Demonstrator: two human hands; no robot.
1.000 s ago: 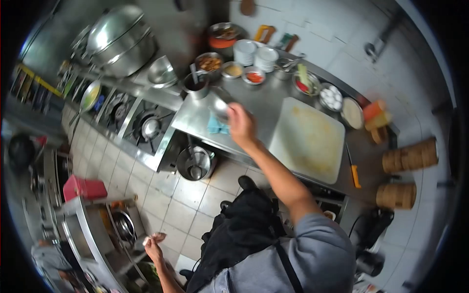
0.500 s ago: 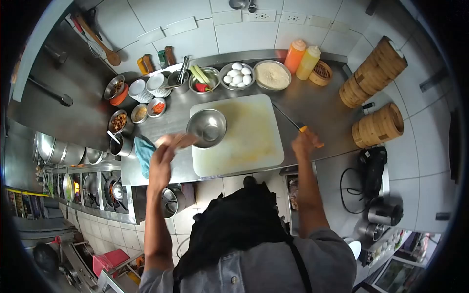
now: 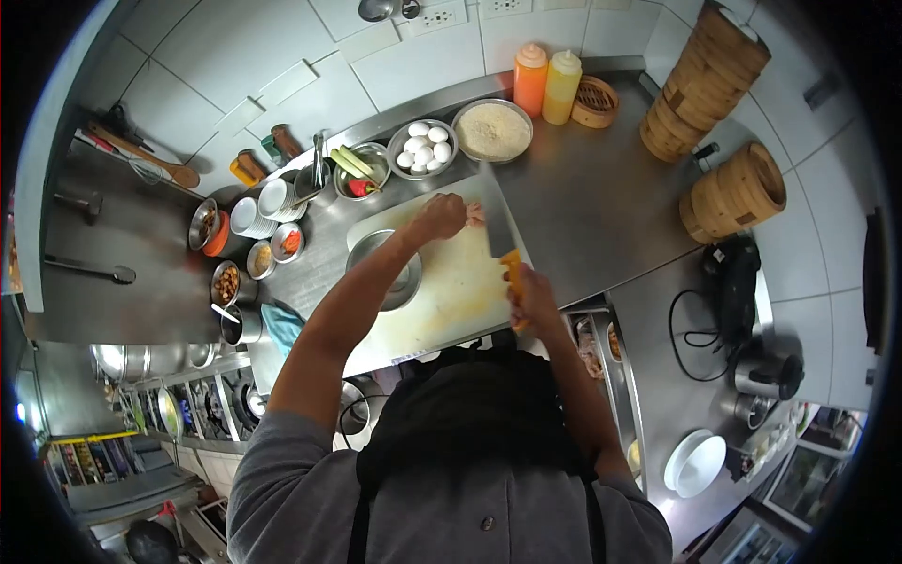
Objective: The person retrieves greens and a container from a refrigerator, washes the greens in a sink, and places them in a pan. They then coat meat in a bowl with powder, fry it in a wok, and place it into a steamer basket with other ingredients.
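Observation:
On the white cutting board (image 3: 442, 315), my left hand (image 3: 440, 216) is closed, with its fingers at a small piece of pale pink raw meat (image 3: 475, 215). My right hand (image 3: 534, 299) grips the yellow-orange handle of a wide-bladed knife (image 3: 501, 224). The blade points away from me over the board's right part, just right of the meat, and its tip is blurred. A steel mixing bowl (image 3: 406, 284) sits on the board's left side, partly covered by my left forearm.
Behind the board stand bowls of eggs (image 3: 425, 148) and crumbs (image 3: 491, 132), plus sauce bottles (image 3: 530, 80). Bamboo steamers (image 3: 733, 193) are stacked at right. A teal cloth (image 3: 282, 325) lies left. An open drawer (image 3: 620, 395) with meat is below right.
My left hand has moved from left of the bowl to the board's upper right, by the meat. The knife has swung in over the board. The view has turned and shifted.

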